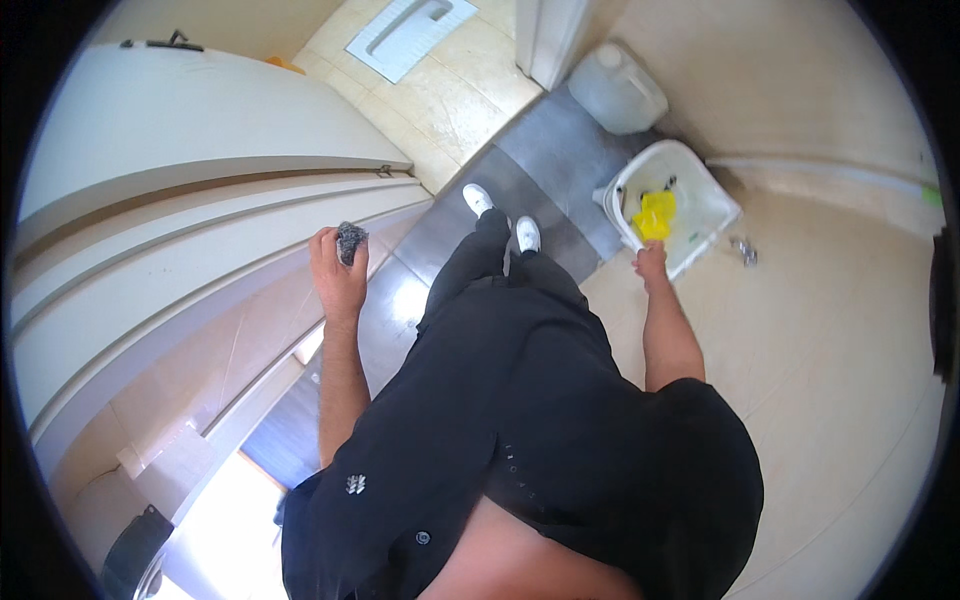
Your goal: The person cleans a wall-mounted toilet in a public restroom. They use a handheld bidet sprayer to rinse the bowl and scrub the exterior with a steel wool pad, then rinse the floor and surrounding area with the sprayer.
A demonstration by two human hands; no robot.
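My left hand (339, 274) is raised beside the white door frame, with its fingers and thumb around a dark grey scouring pad (350, 243) that looks like steel wool. On the other side, my right hand (651, 264) is at the near rim of a white basin (709, 214). A bright yellow cloth-like piece (654, 216) extends from the fingers of that hand over the inside of the basin. Its exact material is unclear. Small dark items (670, 182) show inside the basin beyond the yellow piece.
A translucent plastic jerrycan (619, 88) stands past the basin. A metal tap (745, 252) projects from the wall beside it. Ahead, a white squat toilet (409, 34) is set in the tiled floor beyond a threshold. The white door (195, 112) stands ajar at left.
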